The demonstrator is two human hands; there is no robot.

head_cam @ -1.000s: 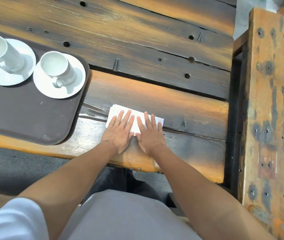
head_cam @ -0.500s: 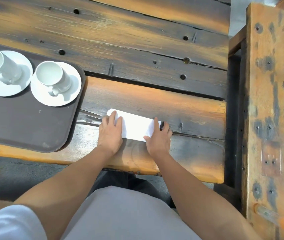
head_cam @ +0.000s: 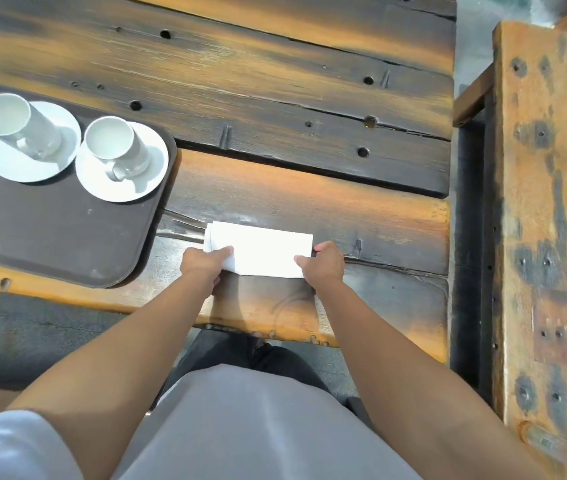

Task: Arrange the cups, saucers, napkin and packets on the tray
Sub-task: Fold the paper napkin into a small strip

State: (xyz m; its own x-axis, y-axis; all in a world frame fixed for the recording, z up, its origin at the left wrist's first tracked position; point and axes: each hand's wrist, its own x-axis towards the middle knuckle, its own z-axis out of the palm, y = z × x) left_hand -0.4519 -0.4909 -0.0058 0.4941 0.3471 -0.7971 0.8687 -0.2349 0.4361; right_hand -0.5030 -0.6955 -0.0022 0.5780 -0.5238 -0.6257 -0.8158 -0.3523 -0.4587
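Note:
A folded white napkin (head_cam: 263,249) lies on the wooden table (head_cam: 275,98), just right of the brown tray (head_cam: 50,237). My left hand (head_cam: 202,268) pinches the napkin's near left corner, and my right hand (head_cam: 323,265) pinches its near right end. Two white cups stand on white saucers at the back of the tray: the left cup (head_cam: 15,121) on its saucer (head_cam: 8,161), the right cup (head_cam: 115,143) on its saucer (head_cam: 143,181). No packets are in view.
The table's near edge runs just below my hands. A rusty orange wooden beam (head_cam: 545,220) stands to the right across a dark gap. The near part of the tray is bare.
My hands were pressing flat on the napkin, then slid apart to its ends. Now both pinch its near edge at the ends.

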